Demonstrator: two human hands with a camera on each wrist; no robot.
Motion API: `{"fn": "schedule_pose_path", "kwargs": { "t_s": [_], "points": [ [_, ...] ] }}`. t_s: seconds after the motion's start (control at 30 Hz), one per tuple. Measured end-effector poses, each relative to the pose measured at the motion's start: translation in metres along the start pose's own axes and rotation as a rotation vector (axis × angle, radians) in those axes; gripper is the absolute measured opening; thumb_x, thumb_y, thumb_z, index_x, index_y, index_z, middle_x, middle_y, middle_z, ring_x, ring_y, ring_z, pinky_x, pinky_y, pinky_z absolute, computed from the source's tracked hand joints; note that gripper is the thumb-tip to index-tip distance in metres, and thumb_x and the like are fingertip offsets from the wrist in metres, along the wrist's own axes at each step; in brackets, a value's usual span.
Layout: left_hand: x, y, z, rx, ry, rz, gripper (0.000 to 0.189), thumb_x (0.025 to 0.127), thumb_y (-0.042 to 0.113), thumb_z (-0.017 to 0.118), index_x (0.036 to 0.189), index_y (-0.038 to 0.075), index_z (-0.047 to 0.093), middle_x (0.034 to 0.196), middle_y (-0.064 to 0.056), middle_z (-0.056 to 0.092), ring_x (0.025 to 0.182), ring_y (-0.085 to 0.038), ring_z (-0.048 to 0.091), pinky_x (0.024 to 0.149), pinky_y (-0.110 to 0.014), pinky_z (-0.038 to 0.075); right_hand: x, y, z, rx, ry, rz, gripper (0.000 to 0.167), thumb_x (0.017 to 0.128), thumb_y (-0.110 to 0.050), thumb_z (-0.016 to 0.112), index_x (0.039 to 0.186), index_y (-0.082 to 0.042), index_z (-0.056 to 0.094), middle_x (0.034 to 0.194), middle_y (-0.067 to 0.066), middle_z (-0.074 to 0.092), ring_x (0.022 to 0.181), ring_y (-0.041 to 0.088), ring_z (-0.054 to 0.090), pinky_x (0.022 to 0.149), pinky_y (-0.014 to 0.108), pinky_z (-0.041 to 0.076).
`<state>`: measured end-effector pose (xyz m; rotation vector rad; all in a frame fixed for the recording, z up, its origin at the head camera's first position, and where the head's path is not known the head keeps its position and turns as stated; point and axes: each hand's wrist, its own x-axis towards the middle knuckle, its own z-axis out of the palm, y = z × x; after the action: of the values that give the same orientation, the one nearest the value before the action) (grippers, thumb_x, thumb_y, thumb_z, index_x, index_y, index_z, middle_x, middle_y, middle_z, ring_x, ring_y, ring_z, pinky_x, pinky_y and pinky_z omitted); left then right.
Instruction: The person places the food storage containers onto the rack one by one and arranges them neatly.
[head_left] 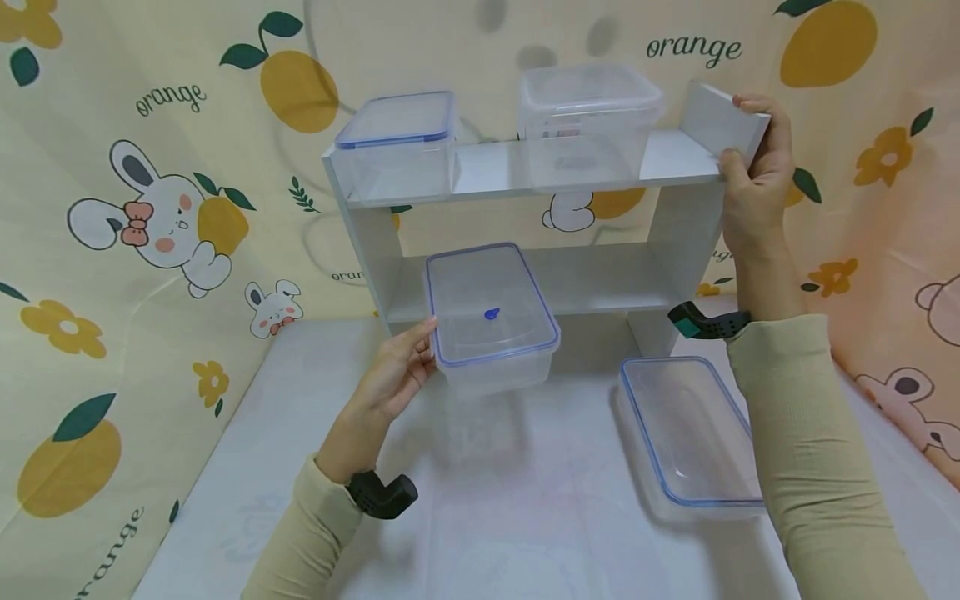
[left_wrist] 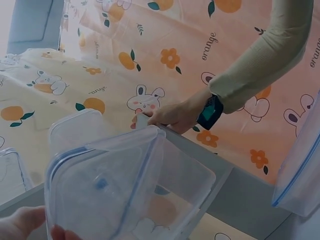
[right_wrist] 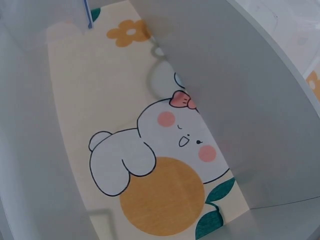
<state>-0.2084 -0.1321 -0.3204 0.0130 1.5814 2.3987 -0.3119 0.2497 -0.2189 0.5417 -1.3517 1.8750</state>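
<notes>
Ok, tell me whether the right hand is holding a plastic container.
No, the right hand grips the raised end panel of the white shelf.

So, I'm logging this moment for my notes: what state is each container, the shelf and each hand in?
Held container: lid on, held above the table.
Top-left container: upright, lid on.
Top-right container: upright, lid appears on.
Lower container: resting on the table, lid hard to confirm.
Shelf: standing upright.
Left hand: holding the held container's side.
Right hand: gripping the shelf's end panel.
</notes>
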Motion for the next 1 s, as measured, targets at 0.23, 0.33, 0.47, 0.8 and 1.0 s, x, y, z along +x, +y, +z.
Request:
{"fn": "schedule_pose_path", "kwargs": {
  "t_s": [0.23, 0.33, 0.47, 0.8, 1.0],
  "points": [
    [0.003, 0.004, -0.006, -0.026, 0.019, -0.039, 0.017, 0.100, 0.020, 0.046, 0.109, 0.007, 0.050, 0.085, 0.006, 0.064, 0.077, -0.005, 0.057, 0.072, -0.014, 0.051, 0.000, -0.001, 0.000, 0.004, -0.005, -0.008, 0.044, 0.084, 0.017, 0.041, 0.115, -0.011, 0.054, 0.138, 0.006, 0.047, 0.127, 0.021, 0.041, 0.118, 0.030, 0.031],
    [0.005, 0.005, -0.007, -0.046, 0.025, -0.042, 0.014, 0.100, 0.019, 0.047, 0.107, 0.007, 0.052, 0.083, 0.006, 0.066, 0.076, -0.005, 0.059, 0.072, -0.014, 0.053, 0.000, -0.001, 0.001, 0.005, -0.003, -0.002, 0.044, 0.084, 0.017, 0.041, 0.116, -0.011, 0.053, 0.137, 0.005, 0.047, 0.128, 0.021, 0.041, 0.118, 0.030, 0.032],
    [0.006, 0.009, -0.008, -0.083, 0.026, -0.030, 0.012, 0.099, 0.015, 0.047, 0.106, 0.007, 0.052, 0.083, 0.006, 0.067, 0.076, -0.005, 0.062, 0.072, -0.013, 0.054, 0.001, -0.002, 0.002, 0.005, 0.002, 0.008, 0.044, 0.085, 0.017, 0.042, 0.117, -0.011, 0.053, 0.137, 0.004, 0.047, 0.128, 0.020, 0.041, 0.119, 0.030, 0.031],
    [0.011, 0.012, -0.009, -0.171, 0.056, -0.011, 0.018, 0.097, 0.004, 0.046, 0.114, 0.003, 0.044, 0.092, 0.002, 0.064, 0.085, -0.006, 0.059, 0.079, -0.015, 0.052, 0.001, -0.003, 0.001, 0.013, 0.002, 0.002, 0.044, 0.083, 0.017, 0.041, 0.115, -0.012, 0.053, 0.134, 0.003, 0.049, 0.126, 0.021, 0.041, 0.119, 0.032, 0.031],
    [0.016, 0.014, -0.009, -0.213, 0.073, 0.010, 0.021, 0.097, 0.001, 0.044, 0.118, 0.003, 0.042, 0.100, 0.000, 0.060, 0.087, -0.007, 0.058, 0.080, -0.014, 0.051, 0.000, -0.003, 0.001, 0.005, 0.006, 0.010, 0.044, 0.084, 0.017, 0.042, 0.115, -0.012, 0.054, 0.135, 0.003, 0.048, 0.127, 0.021, 0.041, 0.120, 0.032, 0.030]
  ]
}}
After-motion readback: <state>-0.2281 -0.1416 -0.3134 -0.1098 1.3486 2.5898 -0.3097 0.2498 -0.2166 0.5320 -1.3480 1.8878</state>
